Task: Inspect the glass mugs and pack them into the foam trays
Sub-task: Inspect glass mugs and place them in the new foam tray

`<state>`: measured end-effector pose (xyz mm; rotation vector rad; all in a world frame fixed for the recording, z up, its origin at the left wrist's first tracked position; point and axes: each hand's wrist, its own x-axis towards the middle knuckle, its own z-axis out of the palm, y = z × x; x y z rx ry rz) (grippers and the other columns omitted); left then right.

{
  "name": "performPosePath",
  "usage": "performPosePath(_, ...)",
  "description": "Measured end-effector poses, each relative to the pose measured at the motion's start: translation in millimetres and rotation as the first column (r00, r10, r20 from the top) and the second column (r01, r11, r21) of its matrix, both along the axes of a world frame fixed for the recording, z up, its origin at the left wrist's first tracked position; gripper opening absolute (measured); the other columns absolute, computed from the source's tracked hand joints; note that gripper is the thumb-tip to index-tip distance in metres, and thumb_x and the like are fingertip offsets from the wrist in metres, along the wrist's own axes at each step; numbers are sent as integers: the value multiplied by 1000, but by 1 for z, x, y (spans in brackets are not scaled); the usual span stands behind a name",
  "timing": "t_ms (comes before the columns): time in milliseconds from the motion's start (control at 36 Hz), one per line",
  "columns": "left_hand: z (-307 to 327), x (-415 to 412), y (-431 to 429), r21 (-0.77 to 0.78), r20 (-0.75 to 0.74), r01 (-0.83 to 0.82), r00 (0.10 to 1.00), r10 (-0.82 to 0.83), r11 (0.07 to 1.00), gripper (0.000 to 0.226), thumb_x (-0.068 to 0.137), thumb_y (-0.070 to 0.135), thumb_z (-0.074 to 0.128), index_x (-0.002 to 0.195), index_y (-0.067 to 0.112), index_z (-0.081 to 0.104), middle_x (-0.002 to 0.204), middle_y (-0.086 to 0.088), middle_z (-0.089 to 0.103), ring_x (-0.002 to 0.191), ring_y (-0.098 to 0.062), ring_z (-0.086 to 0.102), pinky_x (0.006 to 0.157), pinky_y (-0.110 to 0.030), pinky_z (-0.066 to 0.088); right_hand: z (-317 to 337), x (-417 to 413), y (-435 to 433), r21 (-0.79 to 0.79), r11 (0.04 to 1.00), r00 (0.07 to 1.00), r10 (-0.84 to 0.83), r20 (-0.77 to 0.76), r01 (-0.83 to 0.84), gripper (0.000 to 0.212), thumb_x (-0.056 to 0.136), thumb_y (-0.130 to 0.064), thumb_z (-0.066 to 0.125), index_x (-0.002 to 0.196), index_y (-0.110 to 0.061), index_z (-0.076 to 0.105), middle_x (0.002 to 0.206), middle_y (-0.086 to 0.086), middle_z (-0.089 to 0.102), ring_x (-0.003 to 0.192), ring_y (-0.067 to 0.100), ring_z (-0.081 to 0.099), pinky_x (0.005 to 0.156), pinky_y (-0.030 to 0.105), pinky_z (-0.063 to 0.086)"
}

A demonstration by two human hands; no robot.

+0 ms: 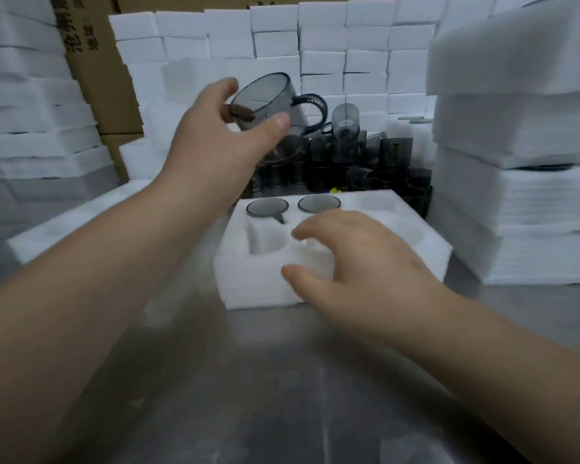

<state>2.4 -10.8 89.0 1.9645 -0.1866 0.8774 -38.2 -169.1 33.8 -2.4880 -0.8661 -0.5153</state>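
Head view: we see the left hand (221, 128) raised, its grip curled round a smoky grey glass mug (268, 95), tilted above and behind the white foam tray (258, 286) on the steel desk (248, 380), probably for checking. The right hand (359, 266) hovers over empty pockets, grip loose, seemingly empty though blurred. Two grey mugs (267, 207) sit packed.

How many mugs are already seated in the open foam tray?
2. The back-left mug and the back-middle mug sit in the far row of the foam tray. The right hand covers the front-middle pocket, so one could be hidden there.
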Motion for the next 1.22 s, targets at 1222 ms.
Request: performPosePath(1222,11,76,-79,715,-517,343,846,131,609,56,78,53,63,121,18,58,120,0,61,107,-20,56,91,-33,44,-3,0,3,-273,959,996,87,34,-74,53,86,-49,45,132,-22,43,132,-3,46,116,18,45,94,28,20)
